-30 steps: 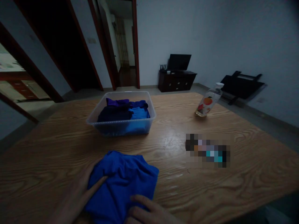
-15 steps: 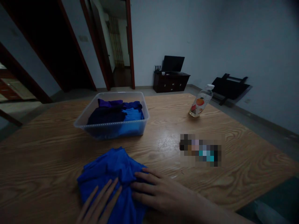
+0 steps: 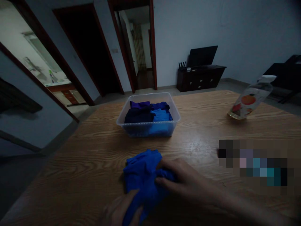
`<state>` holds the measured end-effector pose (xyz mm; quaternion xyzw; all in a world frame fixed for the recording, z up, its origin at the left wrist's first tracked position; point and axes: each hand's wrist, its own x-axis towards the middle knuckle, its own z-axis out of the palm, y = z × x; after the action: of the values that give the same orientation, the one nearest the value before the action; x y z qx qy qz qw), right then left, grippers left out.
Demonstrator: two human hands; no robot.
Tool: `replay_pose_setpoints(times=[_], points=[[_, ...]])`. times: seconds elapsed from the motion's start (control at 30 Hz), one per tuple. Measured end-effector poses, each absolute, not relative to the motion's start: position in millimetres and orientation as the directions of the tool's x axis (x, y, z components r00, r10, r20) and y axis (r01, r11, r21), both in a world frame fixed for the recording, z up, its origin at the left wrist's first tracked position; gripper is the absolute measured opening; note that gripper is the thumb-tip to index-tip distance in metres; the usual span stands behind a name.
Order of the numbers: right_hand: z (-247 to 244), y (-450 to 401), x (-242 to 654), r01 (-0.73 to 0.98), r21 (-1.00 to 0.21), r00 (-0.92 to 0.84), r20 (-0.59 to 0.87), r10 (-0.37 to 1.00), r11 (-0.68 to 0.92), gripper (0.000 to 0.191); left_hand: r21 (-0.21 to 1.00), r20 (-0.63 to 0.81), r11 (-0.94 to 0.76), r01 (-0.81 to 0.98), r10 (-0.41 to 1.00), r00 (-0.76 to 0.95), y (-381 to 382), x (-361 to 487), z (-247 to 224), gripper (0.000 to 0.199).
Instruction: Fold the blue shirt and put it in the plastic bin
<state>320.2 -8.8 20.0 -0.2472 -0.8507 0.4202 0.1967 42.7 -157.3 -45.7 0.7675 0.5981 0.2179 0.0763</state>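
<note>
A crumpled blue garment (image 3: 143, 175) lies on the wooden table in front of me, its exact kind not clear. My right hand (image 3: 183, 179) is closed on its right side, with a fold bunched between thumb and fingers. At the near left edge my left hand (image 3: 122, 207) grips the fabric between thumb and fingers, partly blurred and cut off by the frame. Just beyond the garment stands a clear plastic bin (image 3: 148, 130). Inside it lie folded dark, purple and light blue clothes (image 3: 161, 115).
A clear bottle (image 3: 251, 99) with a white cap and fruit label stands on the table (image 3: 89, 153) at the right. Nearer to me on that side lies a pixelated item (image 3: 258, 166). A television (image 3: 202, 56) on a dark cabinet is against the far wall.
My hands went from lying spread on the garment to gripping it. The right side of the garment is now folded inward. The view has swung left, so everything sits further right.
</note>
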Motion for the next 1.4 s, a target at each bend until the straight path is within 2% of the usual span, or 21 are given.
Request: replay_pose_setpoints(times=[0.1, 0.17, 0.23, 0.3, 0.4, 0.47, 0.57, 0.67, 0.77, 0.83, 0.9, 1.0, 1.07, 1.13, 1.2, 1.23, 1.4], points=[[0.0, 26.1, 304.3, 0.314, -0.766, -0.725, 0.188, 0.663, 0.561, 0.02, 0.434, 0.134, 0.005, 0.901, 0.989, -0.07, -122.3, 40.4, -19.7, 0.033], [-18.0, 44.8, 295.5, 0.393, -0.684, -0.694, 0.217, 0.686, 0.614, 0.024, 0.38, 0.186, 0.013, 0.925, 0.979, -0.09, -96.9, 41.8, -10.8, 0.032], [-33.1, 53.9, 288.9, 0.449, -0.616, -0.687, 0.226, 0.691, 0.647, 0.029, 0.248, 0.321, -0.056, 0.967, 0.947, -0.028, -82.2, 47.2, -11.6, 0.034], [-41.0, 53.4, 284.7, 0.489, -0.556, -0.687, 0.229, 0.689, 0.672, 0.026, 0.079, 0.441, -0.138, 0.987, 0.893, 0.09, -81.8, 57.1, -20.0, 0.039], [-38.3, 41.2, 285.1, 0.527, -0.46, -0.689, 0.261, 0.676, 0.714, 0.025, -0.106, 0.498, -0.248, 0.963, 0.825, 0.267, -96.4, 74.6, -38.9, 0.04], [-31.9, 29.6, 292.6, 0.525, -0.392, -0.698, 0.309, 0.646, 0.755, 0.033, -0.18, 0.515, -0.262, 0.948, 0.796, 0.318, -104.7, 83.0, -51.3, 0.055], [-26.1, 9.8, 317.7, 0.467, -0.253, -0.75, 0.393, 0.531, 0.847, 0.04, -0.207, 0.496, -0.231, 0.951, 0.813, 0.306, -106.1, 88.2, -63.2, 0.071], [-30.6, -10.9, 354.1, 0.373, -0.181, -0.821, 0.393, 0.414, 0.91, 0.047, -0.15, 0.375, -0.219, 0.964, 0.89, 0.26, -95.6, 89.0, -56.7, 0.074], [-41.5, -24.2, 386.6, 0.274, -0.173, -0.855, 0.407, 0.322, 0.946, 0.042, -0.006, 0.15, -0.16, 0.987, 0.976, 0.159, -76.0, 83.7, -22.7, 0.057], [-48.5, -25.6, 399.0, 0.221, -0.194, -0.842, 0.456, 0.287, 0.956, 0.031, 0.173, -0.032, -0.097, 0.98, 0.994, 0.104, -60.0, 73.5, 11.0, 0.039], [-53.6, -22.4, 403.1, 0.208, -0.288, -0.802, 0.496, 0.331, 0.935, 0.025, 0.422, -0.148, -0.059, 0.905, 0.98, 0.133, -42.8, 60.0, 45.1, 0.028], [-57.8, -16.4, 400.5, 0.219, -0.475, -0.746, 0.481, 0.46, 0.852, 0.028, 0.763, -0.205, 0.045, 0.645, 0.963, 0.176, -11.7, 46.7, 84.1, 0.035], [-59.2, -15.2, 398.6, 0.217, -0.539, -0.745, 0.447, 0.495, 0.814, 0.026, 0.87, -0.184, 0.118, 0.479, 0.978, 0.095, 16.2, 49.7, 99.1, 0.038], [-59.7, -16.4, 399.1, 0.219, -0.566, -0.759, 0.413, 0.504, 0.795, 0.024, 0.904, -0.054, 0.064, 0.423, 0.998, -0.036, 51.4, 62.1, 105.8, 0.042], [-59.2, -18.3, 401.9, 0.242, -0.584, -0.77, 0.371, 0.519, 0.775, 0.024, 0.871, 0.136, -0.07, 0.487, 0.985, -0.102, 91.2, 79.0, 105.0, 0.049], [-58.7, -19.0, 403.8, 0.262, -0.591, -0.774, 0.344, 0.532, 0.763, 0.024, 0.845, 0.179, -0.103, 0.524, 0.979, -0.097, 111.4, 87.3, 102.2, 0.052], [-55.6, -17.5, 410.8, 0.333, -0.614, -0.776, 0.252, 0.578, 0.715, 0.027, 0.672, 0.168, -0.184, 0.717, 0.981, 0.094, 184.9, 111.2, 77.6, 0.045]])
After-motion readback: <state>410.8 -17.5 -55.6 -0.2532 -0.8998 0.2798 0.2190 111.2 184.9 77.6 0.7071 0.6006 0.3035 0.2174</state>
